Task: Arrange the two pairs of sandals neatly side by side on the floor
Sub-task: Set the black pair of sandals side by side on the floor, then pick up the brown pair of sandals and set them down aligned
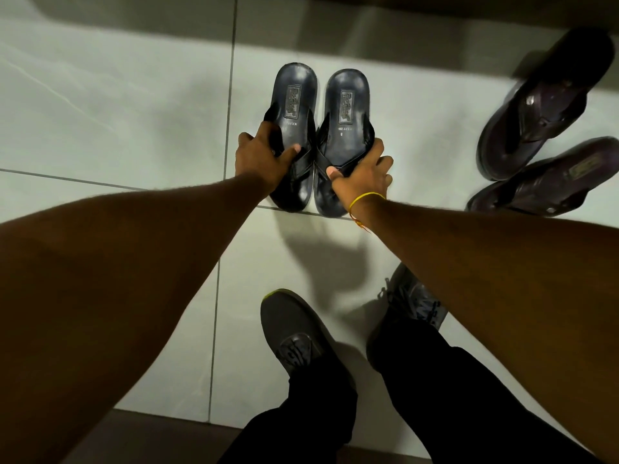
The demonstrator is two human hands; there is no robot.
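Head view, floor: pale tile floor [100, 95] w/ dark grout lines; darker strip along bottom edge.
Head view, black pair: two black sandals, left one [294, 105] and right one [346, 112], lying parallel, inner edges just beside each other, approx touching at strap level. Heels point away from wearer, toe ends toward camera. Embossed logo patch on each footbed. Toe ends sit at a horiz. grout line.
Head view, left hand [259, 159]: on left black sandal, fingers wrapped round outer side of strap, thumb across the strap on top. Grasping the strap/edge.
Head view, right hand [363, 175]: on right black sandal, thumb on crossing strap, fingers curled over outer edge. Grasping. Yellow thread band [365, 199] on wrist.
Head view, lift status: cannot tell if black pair rests fully on tile or is slightly raised.
Head view, brown pair: two dark brown sandals at right, well apart from black pair. Upper one [542, 105] angled diag., heel toward top right. Lower one [549, 180] lies at a flatter angle, right end cut by frame edge. The two not parallel; ends nr each other at the middle right.
Head view, person: both bare forearms reach fwd. Grey sneakers, left [294, 329] and right [412, 303], black trousers below, right shoe partly hidden by forearm.
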